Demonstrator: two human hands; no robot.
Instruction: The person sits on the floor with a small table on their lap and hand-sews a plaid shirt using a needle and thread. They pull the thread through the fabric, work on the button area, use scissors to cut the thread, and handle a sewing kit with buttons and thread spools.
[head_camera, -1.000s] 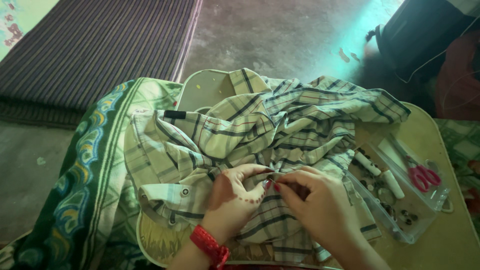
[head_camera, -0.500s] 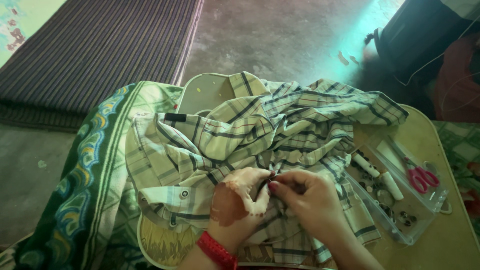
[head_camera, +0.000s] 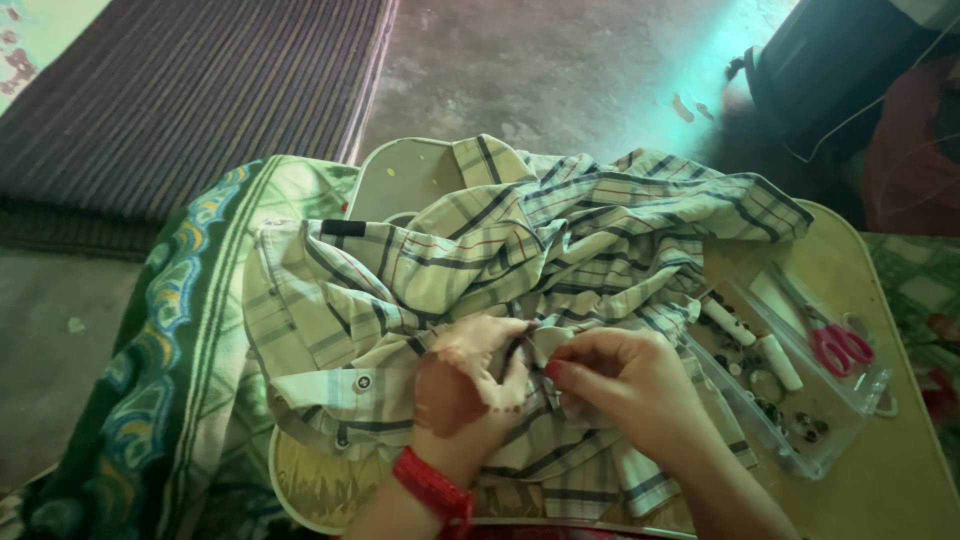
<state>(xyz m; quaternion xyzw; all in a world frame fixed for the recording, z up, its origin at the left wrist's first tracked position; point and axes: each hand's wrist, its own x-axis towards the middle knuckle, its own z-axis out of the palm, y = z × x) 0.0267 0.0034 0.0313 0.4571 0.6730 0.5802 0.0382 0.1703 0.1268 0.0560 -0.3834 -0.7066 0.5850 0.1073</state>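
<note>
Here, a plaid shirt (head_camera: 520, 250) of cream cloth crossed with dark and reddish stripes lay crumpled over a small pale table (head_camera: 900, 470), its collar toward the far side and its hem hanging toward the person. Both hands met at the near middle of the garment. The left hand (head_camera: 470, 385), palm turned partly up and marked with a dark reddish stain, had its fingers curled under a fold of the shirt and pinched it from below; a red bracelet (head_camera: 435, 488) circled that wrist. The right hand (head_camera: 625, 385), with red-painted nails, was closed in a tight pinch on the same fold, thumb and forefinger pressed together just beside the left fingertips. Whether it also held a needle or thread was too small to tell. A small dark button (head_camera: 363, 382) showed on the shirt's placket to the left of the hands. To the right, touching the shirt's edge, sat a clear plastic box (head_camera: 870, 395) holding white thread spools (head_camera: 778, 362), loose buttons and pink-handled scissors (head_camera: 838, 347). On the left side a green patterned cloth (head_camera: 170, 400) with blue and yellow scrollwork draped beneath the shirt and down toward the floor. Beyond the table lay a dark striped mat (head_camera: 190, 100) on bare concrete, and a black bag (head_camera: 850, 70) stood at the far right corner.
</note>
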